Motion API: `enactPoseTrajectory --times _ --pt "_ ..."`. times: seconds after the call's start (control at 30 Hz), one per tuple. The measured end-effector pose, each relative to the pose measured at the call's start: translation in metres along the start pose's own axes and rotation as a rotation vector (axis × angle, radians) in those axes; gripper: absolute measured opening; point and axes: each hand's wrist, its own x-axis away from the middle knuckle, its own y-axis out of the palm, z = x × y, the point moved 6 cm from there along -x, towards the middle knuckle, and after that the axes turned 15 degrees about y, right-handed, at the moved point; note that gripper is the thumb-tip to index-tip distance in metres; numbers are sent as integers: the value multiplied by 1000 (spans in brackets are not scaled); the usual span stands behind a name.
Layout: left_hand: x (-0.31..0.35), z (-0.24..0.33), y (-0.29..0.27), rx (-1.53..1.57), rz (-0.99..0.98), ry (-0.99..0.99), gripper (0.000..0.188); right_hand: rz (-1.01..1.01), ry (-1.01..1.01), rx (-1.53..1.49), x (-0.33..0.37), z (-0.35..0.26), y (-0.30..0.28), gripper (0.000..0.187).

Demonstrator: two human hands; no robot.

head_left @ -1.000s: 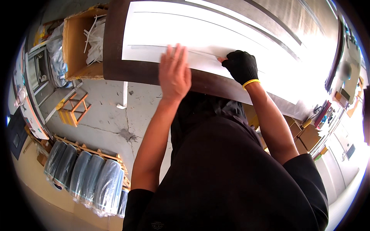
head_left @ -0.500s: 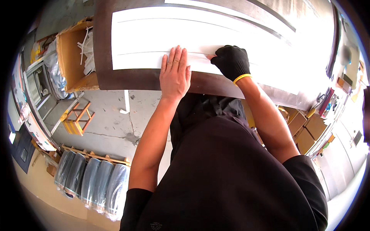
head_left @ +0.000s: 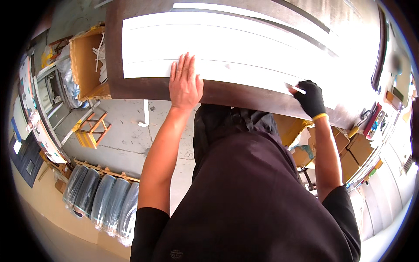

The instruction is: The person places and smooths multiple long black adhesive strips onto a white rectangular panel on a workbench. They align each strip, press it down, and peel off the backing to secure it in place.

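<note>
While the left hand [head_left: 186,91] lies bare and flat across the near edge of a long white sheet [head_left: 205,41], the right hand [head_left: 310,99] is well apart from it, close to that same edge farther to the right. The left hand's 4 fingers [head_left: 186,66] point away from the body, nearly together and straight on the sheet, with the thumb a little apart; its wrist extends past the counter's border. The right hand wears a black glove [head_left: 312,92] with a yellow cuff [head_left: 320,116], and its fingers are curled and clamped on a slim pale object [head_left: 299,90], too small and blurred to identify.

The sheet rests on a dark brown counter [head_left: 238,97], and 2 thin dark lines run lengthwise along it. A narrow white strip [head_left: 196,6] lies beyond its far edge. Glare washes out the sheet's right part, so its outline there is hard to tell.

At the counter's left end is an open carton [head_left: 85,65] with white scraps [head_left: 102,70] inside. Another white strip [head_left: 146,114] lies on the grey floor [head_left: 126,126], near a small wooden stool [head_left: 92,131]. Farther toward the lower left, plastic-wrapped rolls [head_left: 104,198] stand in a row beside a wooden pallet [head_left: 106,171]. Cardboard boxes [head_left: 360,147] are at the right, below the counter.
</note>
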Motion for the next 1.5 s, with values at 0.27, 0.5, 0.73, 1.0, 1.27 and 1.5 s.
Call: enactPoseTrajectory --times 0.27,0.5,0.73,1.0,1.27,1.5 --pt "4 1 3 -55 -18 30 59 16 325 -121 44 252 -56 29" --pt "3 4 3 -92 1 42 60 -54 511 -317 42 331 -60 27" --pt "5 6 4 -110 -11 42 63 -83 672 -705 52 340 -57 27" --pt "2 8 3 -128 -23 44 59 83 633 -811 54 366 -66 27" --pt "3 6 3 -140 -29 42 58 180 516 -868 45 370 -74 20" --pt "5 7 5 -200 -35 62 61 276 475 -813 35 367 -69 25"
